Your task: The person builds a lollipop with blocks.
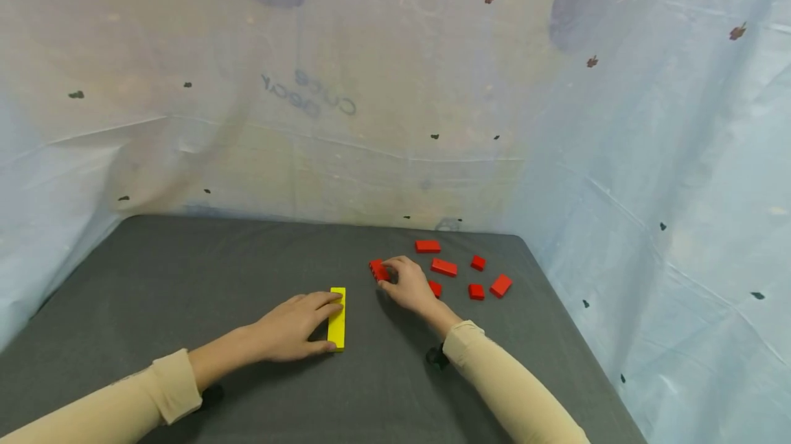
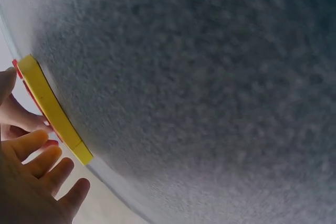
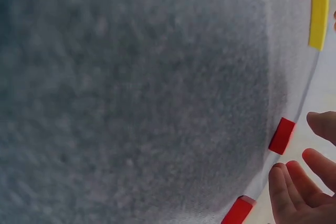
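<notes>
A long yellow block (image 1: 336, 320) lies on the dark grey cloth. My left hand (image 1: 290, 327) rests at its left side, thumb by the near end and fingertips over the far part. In the left wrist view, its fingers are spread beside the yellow block (image 2: 52, 109). Farther away and to the right, my right hand (image 1: 408, 286) reaches a red block (image 1: 377, 270), with thumb and forefinger around it. The right wrist view shows a red block (image 3: 282, 136) between the thumb and the spread fingers, with small visible gaps.
Several red blocks of different lengths lie right of the right hand, among them a long one (image 1: 428, 246) and a small one (image 1: 478, 263). One red block (image 1: 435, 288) is partly hidden by that hand. A pale printed curtain (image 1: 371, 176) hangs behind the table (image 1: 204, 259).
</notes>
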A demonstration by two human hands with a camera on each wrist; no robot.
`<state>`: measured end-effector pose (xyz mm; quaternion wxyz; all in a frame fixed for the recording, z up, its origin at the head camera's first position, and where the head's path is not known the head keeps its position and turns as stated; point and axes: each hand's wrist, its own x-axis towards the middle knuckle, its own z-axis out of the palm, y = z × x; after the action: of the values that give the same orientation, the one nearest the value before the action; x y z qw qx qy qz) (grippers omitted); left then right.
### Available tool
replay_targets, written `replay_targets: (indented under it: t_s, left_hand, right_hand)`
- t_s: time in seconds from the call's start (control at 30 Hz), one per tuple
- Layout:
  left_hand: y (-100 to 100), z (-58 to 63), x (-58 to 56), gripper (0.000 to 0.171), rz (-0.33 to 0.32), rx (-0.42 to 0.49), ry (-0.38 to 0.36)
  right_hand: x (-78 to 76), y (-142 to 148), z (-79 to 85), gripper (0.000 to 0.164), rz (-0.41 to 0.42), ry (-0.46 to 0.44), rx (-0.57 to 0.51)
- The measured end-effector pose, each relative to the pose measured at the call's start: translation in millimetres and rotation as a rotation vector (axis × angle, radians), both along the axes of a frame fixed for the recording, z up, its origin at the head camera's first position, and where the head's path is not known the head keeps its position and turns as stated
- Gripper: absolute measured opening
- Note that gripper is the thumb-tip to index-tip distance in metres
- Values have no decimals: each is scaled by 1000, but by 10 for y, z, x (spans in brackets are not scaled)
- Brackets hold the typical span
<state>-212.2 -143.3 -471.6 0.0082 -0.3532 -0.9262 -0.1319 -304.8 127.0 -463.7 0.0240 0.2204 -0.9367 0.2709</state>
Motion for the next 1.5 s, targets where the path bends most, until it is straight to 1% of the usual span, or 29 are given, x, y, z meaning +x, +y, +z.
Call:
replay_targets:
  t_s: [0.17,0.37,0.63,0.83,1.07,1.2,1.3,1.4,1.5]
  left_hand:
    - [20,1,21,71,-9,-17,-6]
    - [7,-8,14,72,-13,-29,-29]
    - [2,-33,-1,70,-14,-34,-16]
    - [-18,-38,-6,67,-30,-11,16]
    - [-17,10,-3,66,-41,-30,15]
    - [-9,29,-2,65,-48,-35,21]
    - [-5,27,-10,64,-55,-39,28]
    - [-5,11,-24,64,-58,-42,29]
    - [-7,5,-28,64,-57,-42,20]
  right_hand:
    - [-60,-20,-45,41,-20,-18,29]
    - [-77,-24,-93,39,-26,-16,42]
    - [-80,-26,-98,39,-31,-24,46]
    - [-91,-23,-90,37,-30,-20,41]
    - [-102,-17,-102,35,-33,-28,13]
    - [-114,-24,-114,35,-13,-7,-14]
    - [-119,-47,-111,35,27,20,-45]
    - [-118,-88,-93,37,73,18,-67]
    - [-115,-135,-75,38,109,0,-67]
